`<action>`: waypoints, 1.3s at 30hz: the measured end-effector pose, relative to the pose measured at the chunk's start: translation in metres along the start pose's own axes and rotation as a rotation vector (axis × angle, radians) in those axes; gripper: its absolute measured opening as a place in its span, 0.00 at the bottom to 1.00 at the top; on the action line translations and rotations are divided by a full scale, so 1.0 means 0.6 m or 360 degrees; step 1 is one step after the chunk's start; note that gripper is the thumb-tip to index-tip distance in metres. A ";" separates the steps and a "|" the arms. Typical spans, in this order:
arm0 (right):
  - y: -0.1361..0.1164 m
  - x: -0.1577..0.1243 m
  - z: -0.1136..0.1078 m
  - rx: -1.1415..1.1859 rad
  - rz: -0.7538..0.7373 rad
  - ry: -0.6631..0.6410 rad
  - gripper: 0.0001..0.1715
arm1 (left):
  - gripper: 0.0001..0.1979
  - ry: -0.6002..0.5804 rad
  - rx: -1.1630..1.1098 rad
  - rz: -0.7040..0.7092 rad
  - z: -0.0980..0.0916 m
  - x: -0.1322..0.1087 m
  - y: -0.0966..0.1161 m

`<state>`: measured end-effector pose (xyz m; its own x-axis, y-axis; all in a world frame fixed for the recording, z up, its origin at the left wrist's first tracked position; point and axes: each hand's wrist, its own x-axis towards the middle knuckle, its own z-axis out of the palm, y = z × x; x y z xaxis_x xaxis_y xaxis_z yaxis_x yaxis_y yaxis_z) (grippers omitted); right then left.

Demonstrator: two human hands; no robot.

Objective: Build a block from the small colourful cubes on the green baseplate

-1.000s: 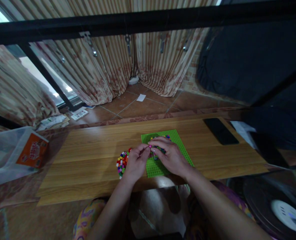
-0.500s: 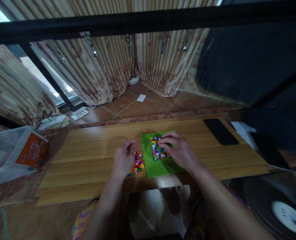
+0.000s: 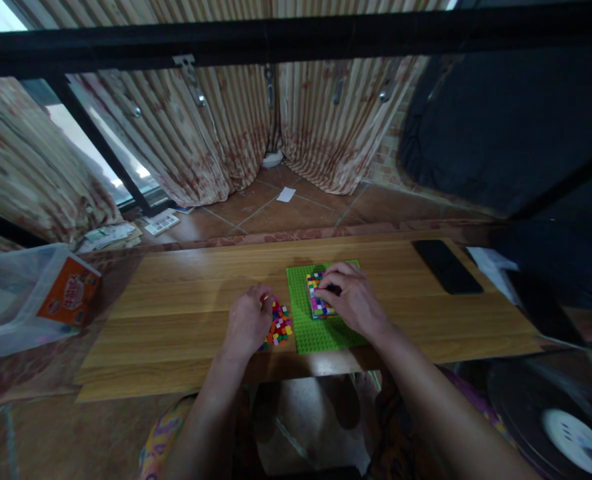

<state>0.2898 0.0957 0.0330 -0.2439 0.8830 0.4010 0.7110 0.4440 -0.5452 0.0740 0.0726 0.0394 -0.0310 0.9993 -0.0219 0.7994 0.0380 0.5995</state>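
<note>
A green studded baseplate (image 3: 321,335) lies on the wooden table (image 3: 186,293) in front of me. A block of small multicoloured bricks (image 3: 315,297) is built on its middle. My right hand (image 3: 353,299) rests on that block, fingers curled down onto its top right part, which they hide. Left of the plate lies a heap of loose coloured bricks (image 3: 280,327). My left hand (image 3: 249,319) sits at the heap's left edge with fingers curled in; what they pinch, if anything, is hidden.
A black phone (image 3: 447,266) lies at the table's right end. A clear plastic bag with an orange box (image 3: 69,291) sits off the left end. A black frame bar (image 3: 296,40) crosses overhead. Striped curtains (image 3: 236,127) hang behind, over a tiled floor.
One second ago both hands met over the brick block. My left hand has since drawn back left to the loose heap, and my right hand has stayed pressing on the block.
</note>
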 end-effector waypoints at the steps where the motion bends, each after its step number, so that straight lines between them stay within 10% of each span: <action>1: 0.000 -0.001 0.000 -0.0012 -0.0008 0.0000 0.05 | 0.10 0.0000 0.0012 0.0009 0.000 0.000 0.000; 39: 0.008 -0.002 0.033 -0.0051 0.0261 0.0207 0.12 | 0.10 0.0013 0.0039 0.0120 0.003 -0.004 -0.001</action>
<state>0.2803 0.0997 0.0153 -0.0379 0.9151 0.4015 0.7554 0.2893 -0.5880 0.0748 0.0703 0.0379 0.0248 0.9993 0.0290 0.8143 -0.0370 0.5792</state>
